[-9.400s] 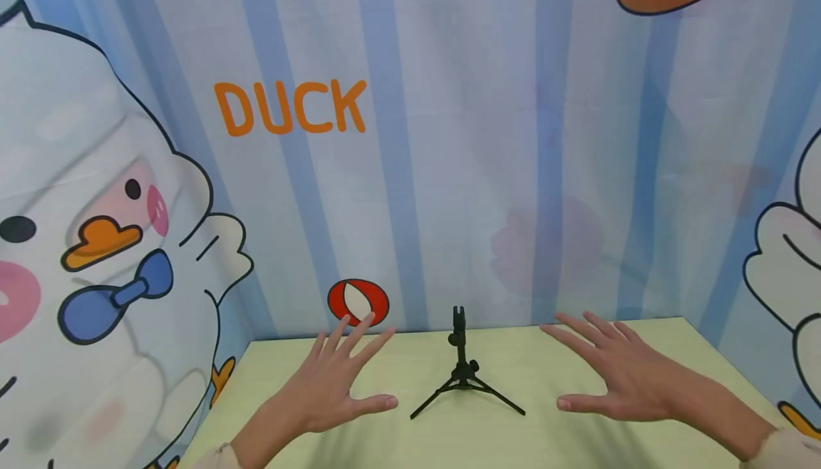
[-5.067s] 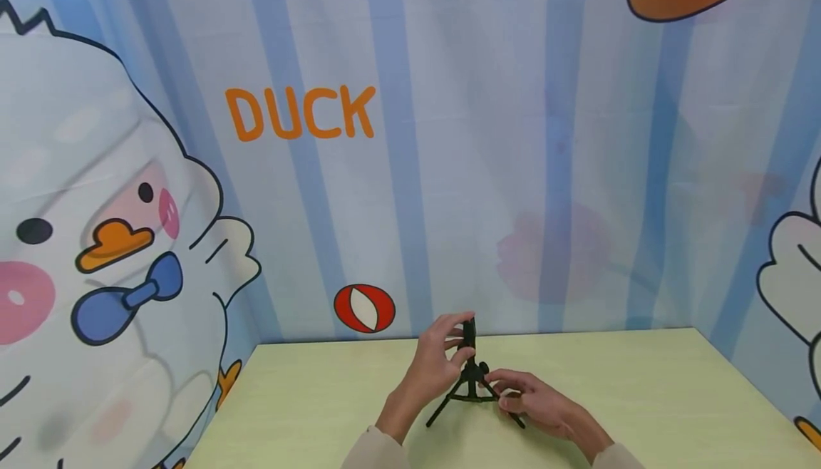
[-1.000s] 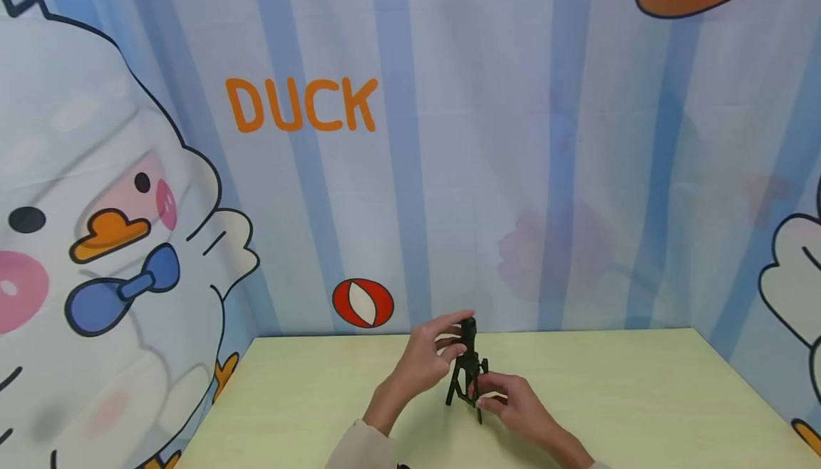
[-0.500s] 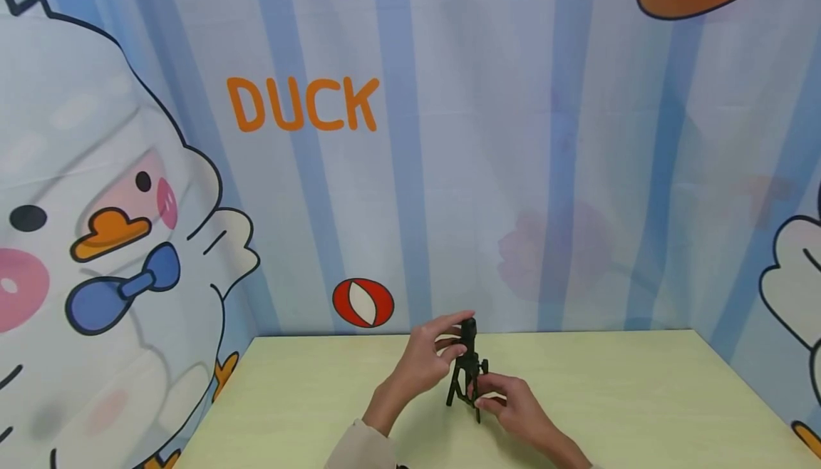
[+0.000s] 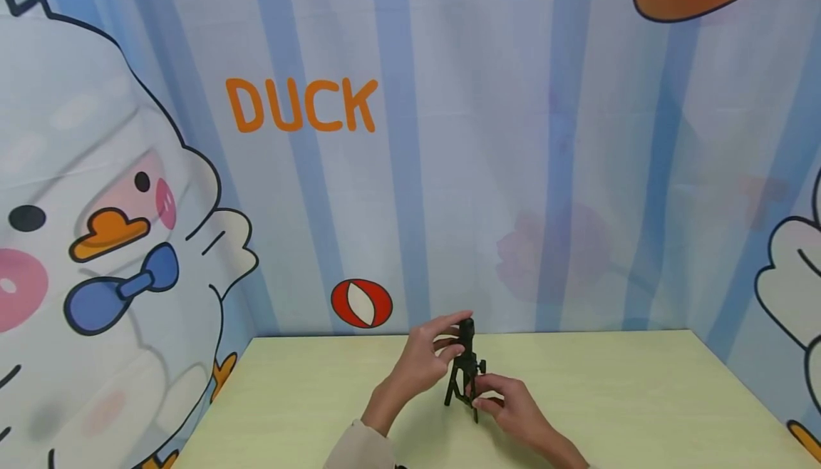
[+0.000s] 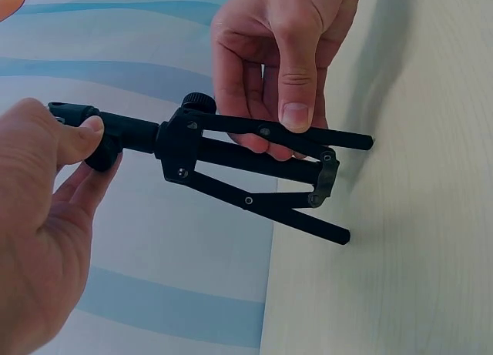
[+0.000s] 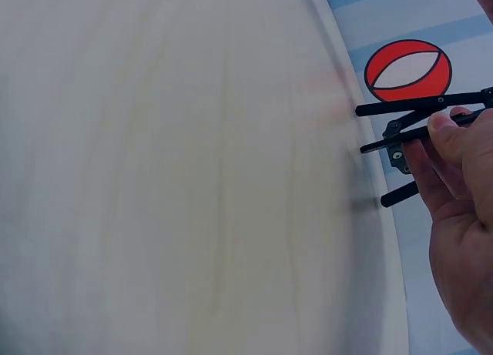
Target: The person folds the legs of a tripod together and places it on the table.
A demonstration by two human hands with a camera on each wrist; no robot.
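A small black tripod [image 5: 465, 366] stands near the back middle of the table, its legs partly folded in toward the centre post. My left hand [image 5: 418, 362] grips the top of it, thumb and fingers around the head; in the left wrist view the thumb of that left hand [image 6: 38, 224] lies by the upper knob. Lower down, my right hand [image 5: 513, 406] pinches one leg between thumb and fingers. The right wrist view shows the right hand [image 7: 462, 209] on the same tripod [image 7: 420, 105], with leg tips close to the tabletop.
The pale yellow-green table [image 5: 308, 398] reaches back to a blue-striped curtain [image 5: 474, 134] printed with cartoon ducks and a red-and-white ball [image 5: 362, 303].
Earlier both hands were spread apart beside the wide-legged tripod. They then took hold of it, and its legs drew inward. Over the last second almost nothing has moved.
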